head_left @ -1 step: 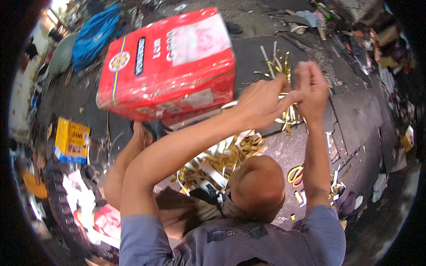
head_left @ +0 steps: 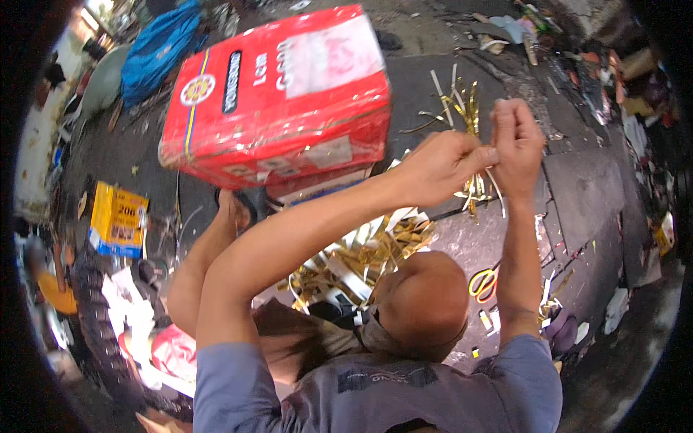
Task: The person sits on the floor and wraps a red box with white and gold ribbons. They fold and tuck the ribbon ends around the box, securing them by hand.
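My left hand [head_left: 449,164] is closed around a bundle of shiny gold and white strips [head_left: 469,108], whose ends fan out above and below the fingers. Right beside it, my right hand [head_left: 517,148] is pinched shut, its fingertips near the left thumb; what they grip is hidden. A thin white strip [head_left: 498,193] curves down between the two hands. Under my left forearm lies a loose pile of gold and white strips [head_left: 393,242]. Scissors with yellow and red handles [head_left: 482,287] rest on the dark surface beside my right forearm.
A large red cardboard box [head_left: 267,141], wrapped in clear tape, stands beyond my left arm. A yellow and blue packet [head_left: 119,220] lies at the left. Blue plastic sheeting [head_left: 159,54] is at the far left. My bent knee [head_left: 422,307] rises close in front.
The view has shifted slightly. My hands stay close together at the bundle, and the thin white strip now shows hanging below them.
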The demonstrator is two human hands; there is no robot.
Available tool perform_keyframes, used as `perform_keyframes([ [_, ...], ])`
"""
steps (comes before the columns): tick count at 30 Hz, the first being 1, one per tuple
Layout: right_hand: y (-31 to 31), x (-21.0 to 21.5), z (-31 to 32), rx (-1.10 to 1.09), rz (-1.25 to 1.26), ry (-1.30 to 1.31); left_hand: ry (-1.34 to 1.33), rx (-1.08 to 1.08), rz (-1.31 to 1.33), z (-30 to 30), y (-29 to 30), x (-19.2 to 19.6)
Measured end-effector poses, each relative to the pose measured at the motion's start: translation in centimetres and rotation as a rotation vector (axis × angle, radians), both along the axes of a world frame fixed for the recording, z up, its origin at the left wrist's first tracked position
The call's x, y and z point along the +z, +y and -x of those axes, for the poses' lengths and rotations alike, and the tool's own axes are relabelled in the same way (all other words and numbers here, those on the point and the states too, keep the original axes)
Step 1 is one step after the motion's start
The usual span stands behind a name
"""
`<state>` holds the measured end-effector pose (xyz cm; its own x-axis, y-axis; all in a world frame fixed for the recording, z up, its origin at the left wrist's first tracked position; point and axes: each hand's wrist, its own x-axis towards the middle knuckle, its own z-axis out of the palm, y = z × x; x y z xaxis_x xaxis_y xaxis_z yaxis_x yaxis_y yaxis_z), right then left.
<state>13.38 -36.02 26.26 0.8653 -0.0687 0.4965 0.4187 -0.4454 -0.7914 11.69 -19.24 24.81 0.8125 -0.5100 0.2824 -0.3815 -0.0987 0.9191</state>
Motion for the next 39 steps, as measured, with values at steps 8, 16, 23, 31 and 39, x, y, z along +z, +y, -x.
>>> perform_keyframes([
  [8,-4.5,-5.4,-5.5,-0.041,0.386,0.119,0.293,-0.038,-0.196,3.3,7.3,-5.9],
  [16,-16.1,-14.2,-17.5,-0.506,0.626,0.177,0.309,0.14,-0.897,7.7,12.6,-18.8],
  [23,-11.1,-19.2,-12.4,-0.317,0.49,0.516,0.245,0.179,-1.024,8.2,7.1,-25.0],
  [31,2.3,-12.1,3.5,1.027,-0.434,0.612,0.029,0.12,-0.651,9.7,7.0,-10.4],
  [39,9.5,-1.2,3.5,1.286,-0.301,0.197,0.048,0.603,-0.08,11.7,10.2,4.9],
])
